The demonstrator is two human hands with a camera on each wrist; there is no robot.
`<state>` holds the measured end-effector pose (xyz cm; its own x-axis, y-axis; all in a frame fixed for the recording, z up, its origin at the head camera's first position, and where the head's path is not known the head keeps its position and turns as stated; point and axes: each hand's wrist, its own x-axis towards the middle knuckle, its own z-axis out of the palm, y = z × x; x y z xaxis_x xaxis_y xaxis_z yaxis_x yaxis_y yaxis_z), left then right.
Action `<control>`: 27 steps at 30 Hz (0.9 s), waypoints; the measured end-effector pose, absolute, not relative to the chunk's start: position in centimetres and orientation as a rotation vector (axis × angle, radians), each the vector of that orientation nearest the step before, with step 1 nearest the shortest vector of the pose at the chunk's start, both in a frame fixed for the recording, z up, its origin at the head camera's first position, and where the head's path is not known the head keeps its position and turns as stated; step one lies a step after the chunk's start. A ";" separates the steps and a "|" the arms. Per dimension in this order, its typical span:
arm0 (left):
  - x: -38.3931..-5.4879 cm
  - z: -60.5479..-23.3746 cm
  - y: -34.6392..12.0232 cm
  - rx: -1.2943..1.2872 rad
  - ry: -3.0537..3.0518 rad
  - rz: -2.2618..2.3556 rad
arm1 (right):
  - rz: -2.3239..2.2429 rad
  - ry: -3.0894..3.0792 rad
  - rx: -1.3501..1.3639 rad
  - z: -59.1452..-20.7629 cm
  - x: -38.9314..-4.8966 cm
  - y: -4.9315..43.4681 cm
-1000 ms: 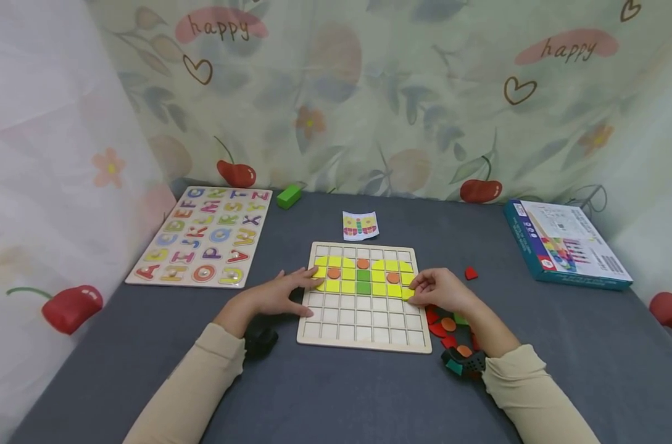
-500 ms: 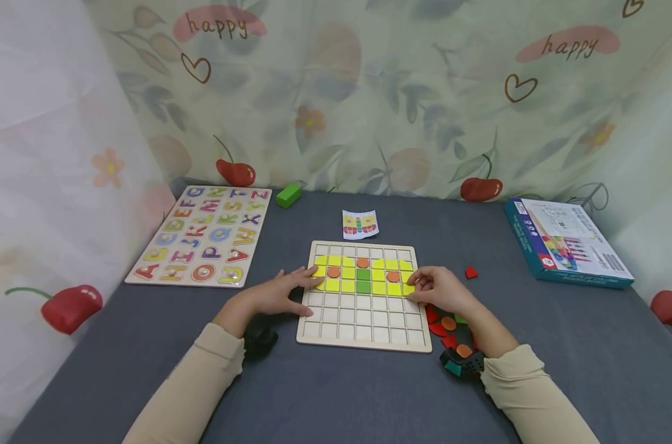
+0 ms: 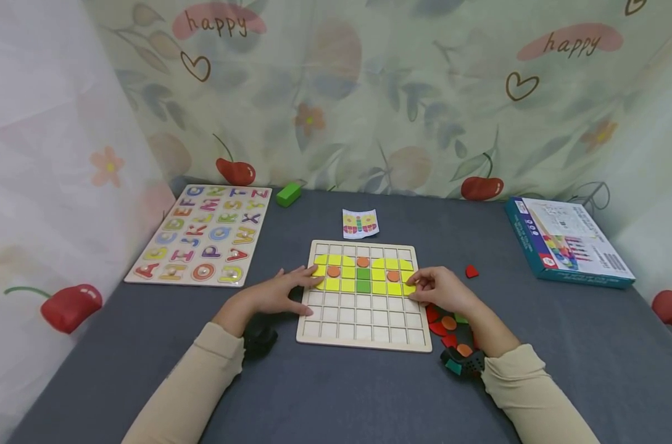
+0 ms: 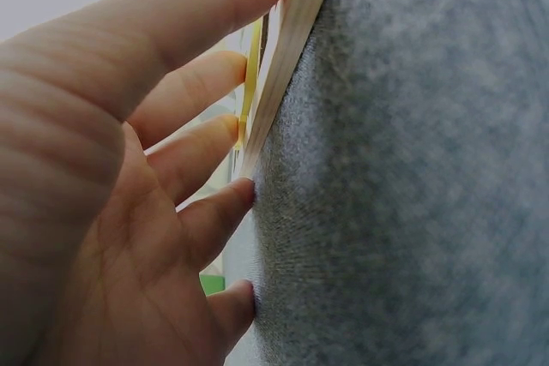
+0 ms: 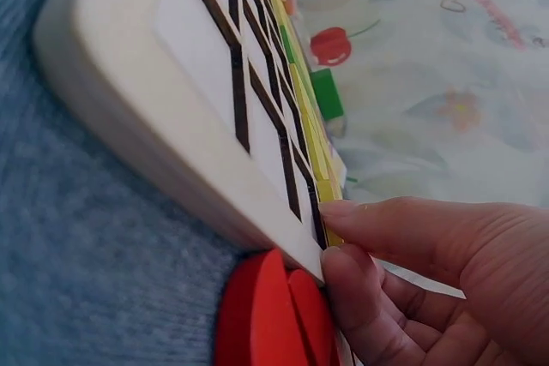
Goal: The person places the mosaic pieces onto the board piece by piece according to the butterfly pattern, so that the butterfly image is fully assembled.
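A wooden grid board (image 3: pixel 363 346) lies on the table, with yellow tiles (image 3: pixel 348 285), green squares (image 3: pixel 363 280) and orange discs (image 3: pixel 333 272) in its upper rows. My left hand (image 3: pixel 276 293) rests at the board's left edge with spread fingers, some touching the yellow end tiles. At the right edge, my right hand (image 3: pixel 442 288) pinches a yellow tile (image 3: pixel 408 288) in the last column, thumb and curled fingers close together. The right wrist view shows the thumb on that yellow tile (image 5: pixel 328 189); the fingers partly hide it. White cells fill the lower rows.
Red, orange and green pieces (image 3: pixel 449 323) lie beside the board under the right forearm. A red piece (image 3: pixel 471 271) sits farther off. Behind the board is a butterfly pattern card (image 3: pixel 360 224). An alphabet board (image 3: pixel 202 237), green block (image 3: pixel 288 195) and box (image 3: pixel 569 242) stand around.
The yellow tile under the right hand has shifted slightly and now sits more in line with its row. The right fingers moved a little with it; the left hand stays put.
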<state>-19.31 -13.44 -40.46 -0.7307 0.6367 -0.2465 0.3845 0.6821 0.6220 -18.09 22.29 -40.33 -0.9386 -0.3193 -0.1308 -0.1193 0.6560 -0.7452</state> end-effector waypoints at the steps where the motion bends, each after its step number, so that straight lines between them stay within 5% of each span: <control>1: -19.3 -40.5 -13.4 0.793 2.447 0.762 | -1.155 2.622 -0.354 -40.3 -18.1 22.3; 16: -19.4 -40.4 -13.4 0.785 2.439 0.770 | -1.220 2.600 -0.353 -40.0 -18.1 23.3; 27: -19.2 -40.2 -13.3 0.788 2.452 0.755 | -1.392 2.633 -0.111 -39.5 -19.1 28.8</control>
<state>-19.16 -13.28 -40.22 -0.7333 0.6334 -0.2472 0.3845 0.6862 0.6175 -19.14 28.76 -39.46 -0.9842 -0.1406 -0.1073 0.0095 0.5637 -0.8259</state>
